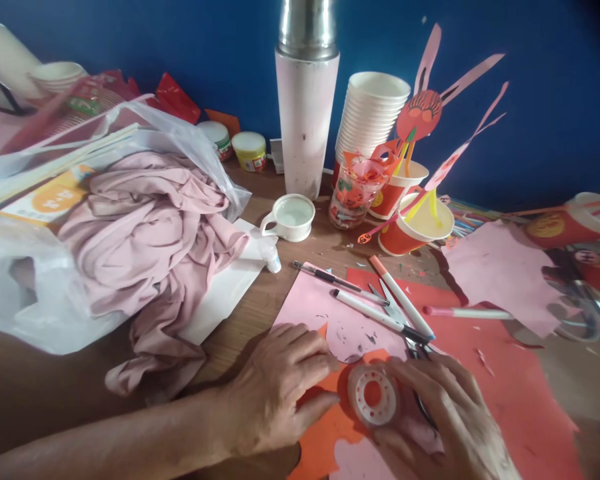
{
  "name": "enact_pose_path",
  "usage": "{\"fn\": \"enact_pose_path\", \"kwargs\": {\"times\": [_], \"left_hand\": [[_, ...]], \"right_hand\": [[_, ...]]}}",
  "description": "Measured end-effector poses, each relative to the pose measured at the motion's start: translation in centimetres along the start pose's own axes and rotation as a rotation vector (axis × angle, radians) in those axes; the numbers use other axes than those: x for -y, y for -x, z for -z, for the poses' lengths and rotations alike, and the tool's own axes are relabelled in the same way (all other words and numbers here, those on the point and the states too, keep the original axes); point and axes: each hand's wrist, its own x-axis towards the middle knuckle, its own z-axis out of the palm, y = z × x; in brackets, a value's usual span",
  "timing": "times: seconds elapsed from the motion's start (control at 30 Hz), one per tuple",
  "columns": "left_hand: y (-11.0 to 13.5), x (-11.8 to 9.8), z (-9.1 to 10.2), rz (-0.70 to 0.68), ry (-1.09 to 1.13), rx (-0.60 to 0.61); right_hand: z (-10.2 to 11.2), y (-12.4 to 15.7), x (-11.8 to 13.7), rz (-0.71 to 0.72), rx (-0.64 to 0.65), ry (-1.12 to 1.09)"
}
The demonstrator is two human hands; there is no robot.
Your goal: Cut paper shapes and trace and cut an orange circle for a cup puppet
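A clear roll of tape (359, 397) with a white core is at the front middle, over orange and pink paper. My right hand (453, 417) curves round its right side, index finger at the upper edge and thumb at the lower. My left hand (280, 387) is left of the roll, fingers bent over the orange paper (313, 443), thumb apart, nothing between them. Scissors (391, 303) lie partly under a black-capped white marker (367, 311) and my right hand. An orange-capped marker (403, 297) and a black pen (325, 275) lie near, on pink paper (300, 300).
A white cup (294, 219), a tall tumbler (305, 120) and stacked paper cups (370, 120) stand behind. Decorated red cups (397, 237) hold paper figures. At left, a plastic bag (45, 287) is beside bundled pink cloth (140, 227). Red paper (510, 380) covers the right.
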Motion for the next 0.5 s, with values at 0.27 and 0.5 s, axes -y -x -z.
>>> {"fn": "enact_pose_path", "kwargs": {"times": [0.27, 0.5], "left_hand": [[-0.2, -0.2, 0.0, -0.022, -0.043, 0.01], [-0.2, -2.3, 0.5, -0.259, -0.092, 0.158]], "right_hand": [[0.0, 0.4, -0.2, -0.002, 0.019, -0.006], [-0.3, 0.2, 0.2, -0.066, 0.008, -0.083]]}}
